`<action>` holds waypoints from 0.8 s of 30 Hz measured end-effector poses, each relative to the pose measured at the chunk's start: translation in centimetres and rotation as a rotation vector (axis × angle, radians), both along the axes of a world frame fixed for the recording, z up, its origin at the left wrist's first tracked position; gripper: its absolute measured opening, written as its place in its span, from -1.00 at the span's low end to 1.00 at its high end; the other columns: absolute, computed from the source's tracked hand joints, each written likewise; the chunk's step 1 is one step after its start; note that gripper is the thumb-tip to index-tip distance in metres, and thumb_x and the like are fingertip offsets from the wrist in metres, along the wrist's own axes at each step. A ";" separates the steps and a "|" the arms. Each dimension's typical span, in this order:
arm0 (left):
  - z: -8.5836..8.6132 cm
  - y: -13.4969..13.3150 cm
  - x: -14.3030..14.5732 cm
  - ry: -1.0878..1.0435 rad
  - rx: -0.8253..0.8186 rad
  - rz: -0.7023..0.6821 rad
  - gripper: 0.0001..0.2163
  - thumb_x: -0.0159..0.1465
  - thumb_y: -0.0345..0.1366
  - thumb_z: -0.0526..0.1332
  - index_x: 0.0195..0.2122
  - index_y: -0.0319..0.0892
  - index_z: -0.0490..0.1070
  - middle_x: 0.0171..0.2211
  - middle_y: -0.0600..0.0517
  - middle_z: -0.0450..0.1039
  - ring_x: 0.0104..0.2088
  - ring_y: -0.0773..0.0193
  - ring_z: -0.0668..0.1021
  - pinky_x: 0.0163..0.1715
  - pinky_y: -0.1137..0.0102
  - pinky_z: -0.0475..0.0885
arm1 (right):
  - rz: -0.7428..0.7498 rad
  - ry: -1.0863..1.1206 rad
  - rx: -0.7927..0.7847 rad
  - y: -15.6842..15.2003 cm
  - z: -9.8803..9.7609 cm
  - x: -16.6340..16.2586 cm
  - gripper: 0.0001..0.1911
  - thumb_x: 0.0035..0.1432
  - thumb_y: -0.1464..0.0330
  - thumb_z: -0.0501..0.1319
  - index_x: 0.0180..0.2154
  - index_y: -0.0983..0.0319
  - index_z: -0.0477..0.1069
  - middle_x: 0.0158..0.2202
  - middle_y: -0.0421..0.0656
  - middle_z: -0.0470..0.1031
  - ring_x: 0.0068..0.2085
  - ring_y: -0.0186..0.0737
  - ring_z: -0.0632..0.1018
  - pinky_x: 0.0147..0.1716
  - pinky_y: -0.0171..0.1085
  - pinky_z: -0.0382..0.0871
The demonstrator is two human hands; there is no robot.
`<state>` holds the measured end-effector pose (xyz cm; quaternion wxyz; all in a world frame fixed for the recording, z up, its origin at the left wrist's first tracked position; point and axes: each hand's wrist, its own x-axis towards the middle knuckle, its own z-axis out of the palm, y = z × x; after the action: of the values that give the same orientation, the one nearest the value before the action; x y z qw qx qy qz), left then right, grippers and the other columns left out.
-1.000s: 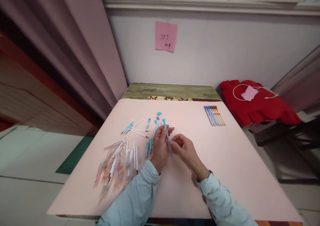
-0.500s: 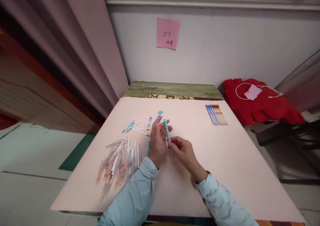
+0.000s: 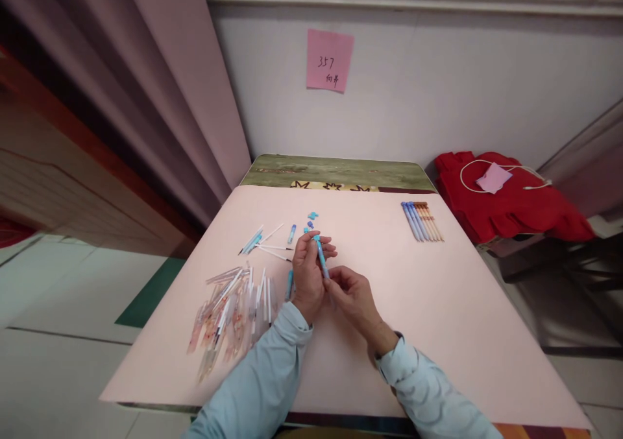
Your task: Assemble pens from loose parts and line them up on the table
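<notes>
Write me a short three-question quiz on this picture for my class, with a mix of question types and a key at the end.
1. True or false: the row of pens lies to the right of the right hand.

2. Which thing do the right hand and the left hand both touch?
A) the red cloth
B) a blue pen
C) a brown-topped pen

3. Fill in the number: the pink note on the wall reads ___.

Key: 1. True. 2. B. 3. 357.
</notes>
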<state>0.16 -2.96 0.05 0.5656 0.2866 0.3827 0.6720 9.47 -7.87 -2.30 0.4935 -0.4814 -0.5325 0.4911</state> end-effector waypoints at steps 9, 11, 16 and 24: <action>-0.1 0.2 -0.5 -0.014 0.024 0.020 -0.73 0.26 -0.08 0.21 -0.11 -0.12 0.42 -0.28 0.00 0.54 -0.39 0.35 0.55 -0.32 0.39 0.47 | 0.037 -0.007 0.006 0.2 -0.1 0.0 -0.82 0.14 0.23 0.24 -0.31 0.20 0.49 -0.44 -0.20 0.51 -0.46 -0.29 0.46 -0.50 -0.35 0.33; -0.1 0.3 -0.6 -0.021 0.026 0.021 -0.70 0.25 -0.07 0.21 -0.09 -0.12 0.43 -0.26 -0.02 0.54 -0.39 0.34 0.56 -0.33 0.38 0.47 | 0.031 -0.006 0.004 0.2 -0.1 0.1 -0.82 0.14 0.23 0.24 -0.31 0.20 0.49 -0.43 -0.19 0.52 -0.46 -0.29 0.46 -0.49 -0.34 0.33; -0.1 0.5 -0.7 -0.050 0.008 0.032 -0.64 0.24 -0.07 0.23 0.00 -0.14 0.43 -0.22 -0.05 0.55 -0.37 0.32 0.58 -0.28 0.35 0.49 | 0.032 -0.004 -0.004 0.2 -0.1 0.1 -0.83 0.14 0.26 0.23 -0.30 0.21 0.50 -0.43 -0.19 0.52 -0.47 -0.29 0.46 -0.49 -0.34 0.33; -0.5 0.7 -0.8 -0.054 -0.013 0.023 -0.61 0.23 -0.10 0.26 0.05 -0.12 0.40 -0.17 -0.07 0.55 -0.33 0.29 0.60 -0.22 0.31 0.50 | 0.014 0.011 0.005 0.2 0.0 0.1 -0.81 0.17 0.25 0.21 -0.28 0.21 0.51 -0.41 -0.19 0.52 -0.46 -0.30 0.44 -0.46 -0.34 0.32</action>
<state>-0.60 -2.23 -0.42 0.5698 0.2602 0.3749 0.6834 9.59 -7.66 -2.29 0.4941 -0.4739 -0.5344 0.4957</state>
